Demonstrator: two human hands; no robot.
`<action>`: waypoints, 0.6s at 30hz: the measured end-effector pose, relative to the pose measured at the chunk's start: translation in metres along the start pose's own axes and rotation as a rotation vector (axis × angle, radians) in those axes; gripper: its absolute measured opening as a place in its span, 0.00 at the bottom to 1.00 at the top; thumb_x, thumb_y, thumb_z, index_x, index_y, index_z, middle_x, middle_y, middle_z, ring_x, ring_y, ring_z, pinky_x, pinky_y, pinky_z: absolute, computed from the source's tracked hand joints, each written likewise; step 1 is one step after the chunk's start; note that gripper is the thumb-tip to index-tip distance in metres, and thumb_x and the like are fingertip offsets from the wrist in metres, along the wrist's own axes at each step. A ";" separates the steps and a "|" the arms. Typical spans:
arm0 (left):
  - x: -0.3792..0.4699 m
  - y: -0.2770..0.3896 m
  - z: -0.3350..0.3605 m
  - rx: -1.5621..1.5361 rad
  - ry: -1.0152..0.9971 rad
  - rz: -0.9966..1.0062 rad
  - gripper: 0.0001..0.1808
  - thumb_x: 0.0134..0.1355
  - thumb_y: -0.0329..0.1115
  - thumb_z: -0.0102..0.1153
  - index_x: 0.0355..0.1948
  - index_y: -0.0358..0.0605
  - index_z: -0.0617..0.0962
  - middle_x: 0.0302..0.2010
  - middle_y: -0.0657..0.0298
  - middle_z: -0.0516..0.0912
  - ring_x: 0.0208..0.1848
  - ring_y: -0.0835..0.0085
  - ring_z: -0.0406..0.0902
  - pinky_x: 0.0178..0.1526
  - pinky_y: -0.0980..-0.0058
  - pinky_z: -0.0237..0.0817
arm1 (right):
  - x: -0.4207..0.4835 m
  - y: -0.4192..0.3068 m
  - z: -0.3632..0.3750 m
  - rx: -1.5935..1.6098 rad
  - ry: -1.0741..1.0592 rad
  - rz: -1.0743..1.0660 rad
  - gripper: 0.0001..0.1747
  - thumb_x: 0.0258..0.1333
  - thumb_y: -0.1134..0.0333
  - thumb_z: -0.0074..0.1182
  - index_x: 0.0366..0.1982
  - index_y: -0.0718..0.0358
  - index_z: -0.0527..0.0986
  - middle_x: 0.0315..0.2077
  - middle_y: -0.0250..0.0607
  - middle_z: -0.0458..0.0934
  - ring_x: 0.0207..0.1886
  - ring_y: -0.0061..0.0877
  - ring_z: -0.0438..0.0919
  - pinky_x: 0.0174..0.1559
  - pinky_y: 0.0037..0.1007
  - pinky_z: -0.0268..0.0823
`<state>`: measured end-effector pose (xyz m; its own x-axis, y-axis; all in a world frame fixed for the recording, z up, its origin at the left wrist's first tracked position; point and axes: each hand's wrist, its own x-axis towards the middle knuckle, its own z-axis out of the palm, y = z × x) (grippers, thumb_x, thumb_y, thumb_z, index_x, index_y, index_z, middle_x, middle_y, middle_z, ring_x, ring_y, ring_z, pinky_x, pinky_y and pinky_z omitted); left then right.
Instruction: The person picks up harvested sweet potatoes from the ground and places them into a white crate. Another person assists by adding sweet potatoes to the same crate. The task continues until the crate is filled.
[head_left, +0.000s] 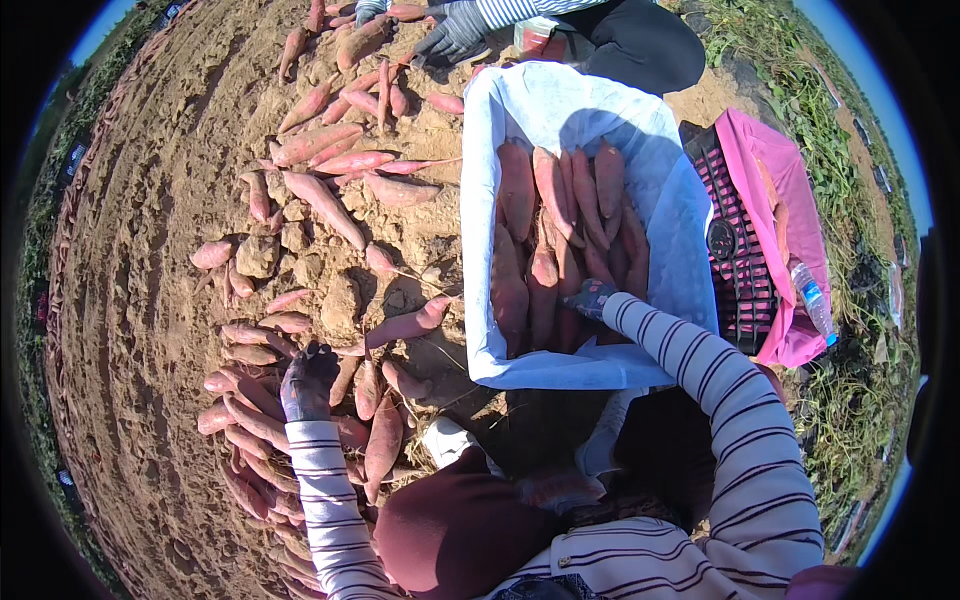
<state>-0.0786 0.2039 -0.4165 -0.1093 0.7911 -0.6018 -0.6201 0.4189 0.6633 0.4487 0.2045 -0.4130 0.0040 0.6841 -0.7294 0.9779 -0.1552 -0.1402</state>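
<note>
My left hand (307, 384), in a soiled glove, is over the pile of sweet potatoes on the soil. Its fingers curl beside the thin end of a pink sweet potato (411, 324); whether they grip it is hidden. My right hand (591, 298), in a patterned glove, reaches into a crate lined with white cloth (592, 377). It touches the sweet potatoes there, its fingertips partly hidden among them. Inside, long sweet potatoes (543, 276) lie side by side in rows. More sweet potatoes (384, 439) lie beneath and beside my left hand.
Loose sweet potatoes (322, 196) and soil clods (341, 300) spread left of the lined crate. Across from me, a co-worker's gloved hand (454, 34) is near the ground. A black crate (731, 240) with pink lining (780, 165) and a plastic bottle (813, 300) stands right.
</note>
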 end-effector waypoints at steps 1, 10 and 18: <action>0.003 0.006 -0.030 -0.076 0.063 0.003 0.18 0.65 0.43 0.51 0.46 0.38 0.78 0.39 0.53 0.83 0.39 0.59 0.81 0.43 0.65 0.73 | 0.000 -0.005 -0.007 -0.055 -0.019 -0.039 0.33 0.56 0.40 0.49 0.46 0.63 0.77 0.47 0.48 0.78 0.52 0.42 0.76 0.57 0.37 0.66; 0.085 0.022 -0.019 0.557 0.312 0.375 0.11 0.59 0.32 0.61 0.40 0.38 0.81 0.33 0.64 0.84 0.32 0.75 0.81 0.35 0.78 0.71 | 0.008 0.005 -0.006 0.096 0.139 0.132 0.26 0.53 0.51 0.54 0.43 0.67 0.75 0.43 0.59 0.78 0.50 0.47 0.76 0.52 0.40 0.68; 0.168 0.036 0.155 1.664 0.357 0.486 0.34 0.53 0.51 0.62 0.58 0.44 0.73 0.45 0.52 0.83 0.49 0.56 0.79 0.52 0.63 0.69 | 0.014 0.037 0.015 0.118 0.206 0.053 0.24 0.56 0.54 0.53 0.45 0.68 0.73 0.41 0.59 0.78 0.47 0.48 0.77 0.49 0.41 0.69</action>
<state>0.0013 0.4211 -0.4253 -0.3149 0.9389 -0.1390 0.8647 0.3442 0.3658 0.4813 0.1978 -0.4387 0.1094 0.8020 -0.5872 0.9439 -0.2690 -0.1914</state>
